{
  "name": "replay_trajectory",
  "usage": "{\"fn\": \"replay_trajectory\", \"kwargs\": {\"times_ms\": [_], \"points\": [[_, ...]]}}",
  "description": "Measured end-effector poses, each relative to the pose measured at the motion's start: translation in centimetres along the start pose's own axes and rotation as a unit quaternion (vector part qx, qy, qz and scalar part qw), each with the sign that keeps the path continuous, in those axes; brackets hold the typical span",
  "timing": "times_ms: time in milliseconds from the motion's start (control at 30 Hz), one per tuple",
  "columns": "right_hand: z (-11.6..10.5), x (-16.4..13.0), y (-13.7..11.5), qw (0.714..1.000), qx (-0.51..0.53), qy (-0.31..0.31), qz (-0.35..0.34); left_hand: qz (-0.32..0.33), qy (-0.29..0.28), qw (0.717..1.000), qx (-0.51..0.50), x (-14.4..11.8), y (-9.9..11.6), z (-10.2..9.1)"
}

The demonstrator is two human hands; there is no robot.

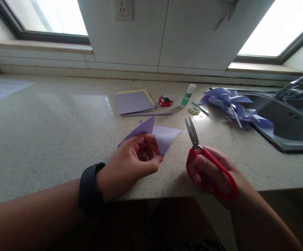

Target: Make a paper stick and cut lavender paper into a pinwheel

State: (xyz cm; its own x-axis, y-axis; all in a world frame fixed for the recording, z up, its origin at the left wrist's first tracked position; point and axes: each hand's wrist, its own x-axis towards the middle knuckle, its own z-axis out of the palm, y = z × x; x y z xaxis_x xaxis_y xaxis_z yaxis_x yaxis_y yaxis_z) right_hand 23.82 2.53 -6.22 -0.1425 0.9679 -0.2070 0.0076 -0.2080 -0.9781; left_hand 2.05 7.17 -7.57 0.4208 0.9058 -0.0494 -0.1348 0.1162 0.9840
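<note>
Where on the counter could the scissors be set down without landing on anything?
Widest bare patch: the counter left of the left hand, up to the paper stack. A smaller one lies between the right hand with the scissors and the sink. Crowded: the back strip with red box, glue stick, tape roll, pinwheels.

The left hand [130,164] covers the lower corner of the folded purple paper [164,137]; the right hand [214,174] hides part of the red scissor handles [211,174]; the glue stick [188,95] label is too small to read; the sink [284,122] and faucet [297,83] run off the right edge.
</note>
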Motion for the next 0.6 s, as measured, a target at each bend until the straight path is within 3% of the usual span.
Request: {"fn": "replay_trajectory", "kwargs": {"times_ms": [167,300,467,600], "points": [[1.1,-0.1,-0.6,0.998,0.032,0.048,0.009,0.012,-0.015,1.0,0.018,0.0,-0.5,-0.2],[1.2,0.9,-0.4,0.984,0.093,0.15,0.004,0.023,-0.018,0.999,0.037,-0.2,-0.7,0.1],[-0.8,2.8,-0.4,0.962,0.11,0.239,-0.067,0.019,-0.033,0.997,0.061,-0.3,-0.7,0.2],[-3.0,3.9,-1.2,0.964,0.111,0.231,-0.066,0.055,-0.049,0.994,0.077,-0.3,-1.3,-0.1]]}}
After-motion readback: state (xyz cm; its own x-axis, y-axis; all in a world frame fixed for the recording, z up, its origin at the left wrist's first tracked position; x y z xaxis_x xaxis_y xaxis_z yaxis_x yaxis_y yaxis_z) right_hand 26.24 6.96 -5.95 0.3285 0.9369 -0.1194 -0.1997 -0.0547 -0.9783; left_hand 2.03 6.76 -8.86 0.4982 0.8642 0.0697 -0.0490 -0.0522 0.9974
